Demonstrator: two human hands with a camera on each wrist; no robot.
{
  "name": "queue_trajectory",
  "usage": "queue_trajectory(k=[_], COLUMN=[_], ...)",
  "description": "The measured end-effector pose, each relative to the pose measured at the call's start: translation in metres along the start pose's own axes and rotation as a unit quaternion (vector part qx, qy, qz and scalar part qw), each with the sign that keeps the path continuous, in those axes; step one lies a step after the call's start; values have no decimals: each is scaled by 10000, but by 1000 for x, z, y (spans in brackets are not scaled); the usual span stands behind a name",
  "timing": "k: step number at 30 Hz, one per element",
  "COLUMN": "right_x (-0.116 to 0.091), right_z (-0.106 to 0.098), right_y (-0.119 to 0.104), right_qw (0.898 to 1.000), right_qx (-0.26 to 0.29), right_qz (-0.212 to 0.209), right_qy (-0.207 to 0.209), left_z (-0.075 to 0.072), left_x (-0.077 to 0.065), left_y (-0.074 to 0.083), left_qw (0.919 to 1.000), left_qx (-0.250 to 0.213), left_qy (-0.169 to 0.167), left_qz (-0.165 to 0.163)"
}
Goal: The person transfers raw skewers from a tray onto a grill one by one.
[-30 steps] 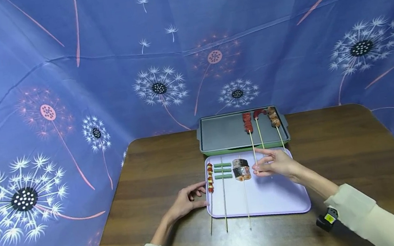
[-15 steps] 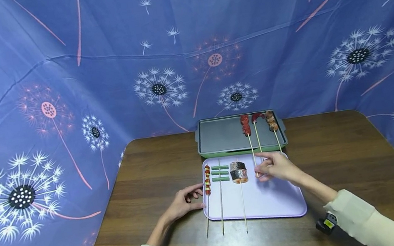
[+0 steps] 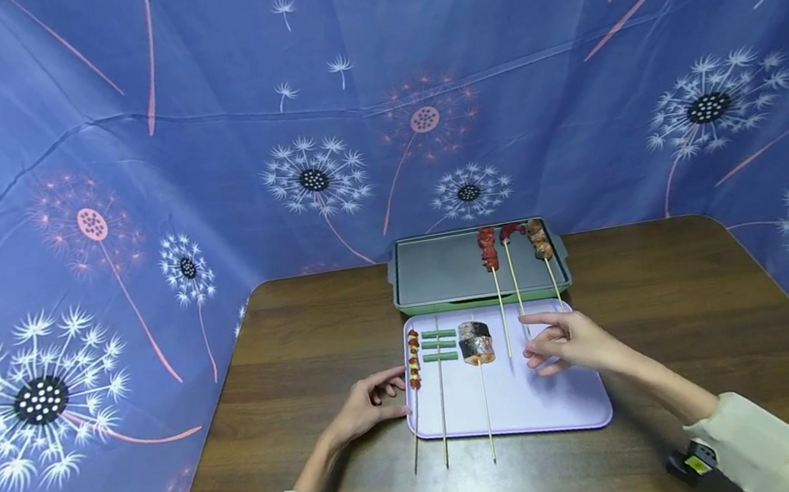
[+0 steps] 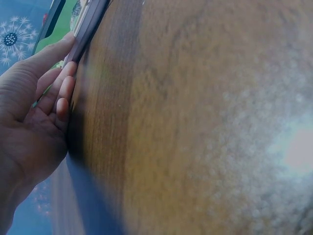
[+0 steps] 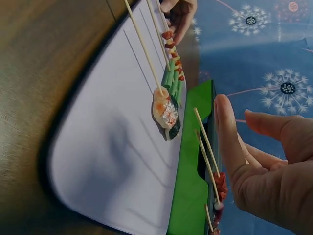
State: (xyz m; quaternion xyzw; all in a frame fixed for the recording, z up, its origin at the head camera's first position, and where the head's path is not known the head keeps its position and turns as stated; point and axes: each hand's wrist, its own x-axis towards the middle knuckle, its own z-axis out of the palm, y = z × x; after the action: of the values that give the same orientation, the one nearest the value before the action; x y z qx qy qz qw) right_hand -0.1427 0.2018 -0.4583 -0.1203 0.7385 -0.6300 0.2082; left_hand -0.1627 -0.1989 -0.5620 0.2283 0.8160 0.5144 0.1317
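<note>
My left hand (image 3: 364, 408) rests against the left edge of the lilac tray (image 3: 549, 407), thumb and forefinger spread along the rim. My right hand (image 3: 573, 343) hovers above the tray's right part, thumb and forefinger apart and holding nothing, as the right wrist view shows. Three skewers lie with their food on the grey griddle (image 3: 436, 274): a red meat skewer (image 3: 488, 249), one with a dark red curved piece (image 3: 511, 232) and a brown meat skewer (image 3: 540, 242). Their sticks reach out over the tray; my right fingertips are near the middle one.
On the tray lie a fish-chunk skewer (image 3: 477, 345), a skewer of green pieces (image 3: 439, 346) and a red-and-yellow skewer (image 3: 412, 361), sticks poking past its front edge. A brown wooden table (image 3: 286, 337) carries everything. Blue dandelion-print cloth (image 3: 307, 56) hangs behind.
My right hand has let go of the red meat skewer's stick and moved a little right. That skewer stays on the griddle. My left hand keeps its place at the tray's edge.
</note>
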Motion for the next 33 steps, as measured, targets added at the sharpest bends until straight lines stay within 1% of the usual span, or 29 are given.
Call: queue_trajectory(k=[5,9,12,16,19,24,28,33], right_x=[-22,-35,-42,-48,-51,-50,-47,-43], right_z=[3,10,18,30,38,46,53,62], right_y=[4,13,22,37,49,64,71,76], right_qw=[9985,9953,9934,9911,9887,9844,9821,9803], right_qx=[358,649,848,1081,1226,1521,1677,1749], right_qz=[-156,-266,-174,144,313,310,339,523], right_qy=[-395,-670,-748,-761,-798,-832,-791,-754], left_z=[0,0,0,0,0,1,1,1], left_x=[-2,-3,-3,-2,-1,-1,-1,0], left_y=[0,0,0,2,4,5,4,3], left_qw=[10000,9999,10000,10000,10000,9999,9999,9999], left_qx=[44,1,-49,-11,26,-59,-92,-85], left_qy=[-3,24,27,12,-18,-1,29,69], left_qz=[40,103,69,42,-17,-127,-110,-89])
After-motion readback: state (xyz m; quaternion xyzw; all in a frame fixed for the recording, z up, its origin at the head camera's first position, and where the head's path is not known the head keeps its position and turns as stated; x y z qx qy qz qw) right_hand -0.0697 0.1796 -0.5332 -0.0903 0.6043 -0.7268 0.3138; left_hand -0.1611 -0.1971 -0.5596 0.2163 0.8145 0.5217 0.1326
